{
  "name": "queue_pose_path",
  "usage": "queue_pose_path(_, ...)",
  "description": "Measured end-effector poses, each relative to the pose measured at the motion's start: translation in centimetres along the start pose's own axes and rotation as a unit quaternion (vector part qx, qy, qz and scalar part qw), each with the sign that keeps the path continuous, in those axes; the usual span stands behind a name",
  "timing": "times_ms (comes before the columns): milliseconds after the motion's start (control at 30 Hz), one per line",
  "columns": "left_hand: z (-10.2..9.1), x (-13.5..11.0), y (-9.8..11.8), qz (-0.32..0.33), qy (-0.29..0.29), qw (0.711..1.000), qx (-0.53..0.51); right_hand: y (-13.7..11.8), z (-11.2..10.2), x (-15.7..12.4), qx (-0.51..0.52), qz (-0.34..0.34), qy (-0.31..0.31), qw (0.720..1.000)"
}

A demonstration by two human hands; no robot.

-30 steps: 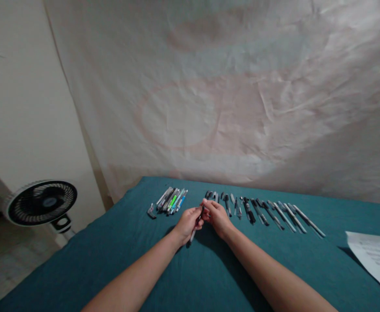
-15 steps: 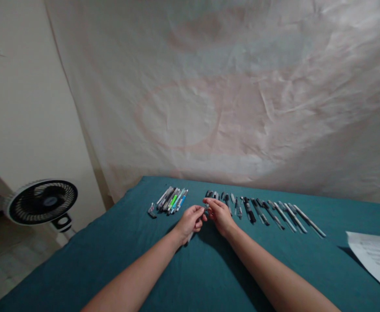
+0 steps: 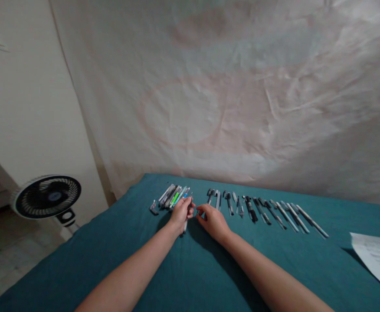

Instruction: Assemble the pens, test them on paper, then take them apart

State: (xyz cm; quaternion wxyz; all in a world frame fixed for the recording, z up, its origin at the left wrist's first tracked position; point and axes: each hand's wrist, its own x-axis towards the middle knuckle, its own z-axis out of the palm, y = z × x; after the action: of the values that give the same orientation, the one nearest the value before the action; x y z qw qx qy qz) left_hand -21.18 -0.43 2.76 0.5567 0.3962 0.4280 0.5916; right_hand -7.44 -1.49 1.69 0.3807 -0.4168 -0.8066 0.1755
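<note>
My left hand (image 3: 181, 215) is closed around a slim pen (image 3: 185, 226); its tip pokes up past the fingers and its pale lower end shows below the palm. Just to the right, my right hand (image 3: 214, 222) is low over the cloth with thumb and fingers pinched together. Whatever sits in that pinch is too small to make out. Beyond the left hand lies a bundle of pens (image 3: 170, 197), one of them bright green. Past the right hand a spread row begins with a dark-capped pen (image 3: 210, 195).
Several separate pens (image 3: 250, 210) fan out to the right on the green cloth (image 3: 164, 277). A small dark clip-like piece (image 3: 153, 208) lies left of the bundle. Printed paper (image 3: 377, 258) is at the right edge. A fan (image 3: 48, 197) stands beyond the table's left side.
My hands have drawn apart. The left has shifted slightly left with the pen, while the right has come down nearer to me, uncovering pens behind it. The view has shifted a little.
</note>
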Motion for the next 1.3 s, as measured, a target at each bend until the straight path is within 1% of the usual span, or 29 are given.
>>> queue_pose_path(167, -0.2, 0.1, -0.3, 0.001, 0.007, 1.000, -0.001, -0.8, 0.0, -0.5, -0.111, -0.011, -0.033, 0.993)
queue_pose_path(367, -0.2, 0.1, -0.4, 0.000, 0.004, 1.000, 0.003, -1.2, 0.4, -0.6, -0.182, 0.009, -0.034, 0.983)
queue_pose_path(567, -0.1, 0.1, -0.5, -0.001, 0.005, 1.000, 0.009, -1.1, 0.7, -0.5, -0.195, 0.018, -0.033, 0.980)
queue_pose_path(833, -0.1, 0.0, -0.5, -0.004, 0.008, 1.000, 0.011, -0.6, 0.5, -0.4, -0.168, 0.029, -0.019, 0.985)
queue_pose_path(900, -0.1, 0.0, -0.5, -0.005, 0.006, 1.000, 0.010, -0.4, 0.3, -0.4, -0.146, 0.037, -0.001, 0.989)
queue_pose_path(1000, -0.1, 0.0, -0.5, -0.007, 0.000, 1.000, 0.010, -0.1, 0.0, -0.1, -0.098, 0.068, 0.055, 0.991)
queue_pose_path(1067, 0.0, -0.1, -0.5, -0.008, -0.008, 1.000, 0.009, 0.2, -0.1, 0.2, -0.042, 0.092, 0.088, 0.991)
queue_pose_path(1133, 0.4, -0.4, -0.5, -0.012, -0.029, 0.999, 0.009, 0.4, -0.1, 0.5, 0.049, 0.104, 0.103, 0.988)
queue_pose_path(1200, 0.8, -0.8, -0.4, -0.015, -0.066, 0.998, 0.013, 0.4, -0.2, 0.9, 0.162, 0.112, 0.108, 0.974)
queue_pose_path(1300, 1.6, -1.4, -0.2, -0.020, -0.110, 0.993, 0.028, 0.4, -0.5, 1.2, 0.314, 0.149, 0.093, 0.933)
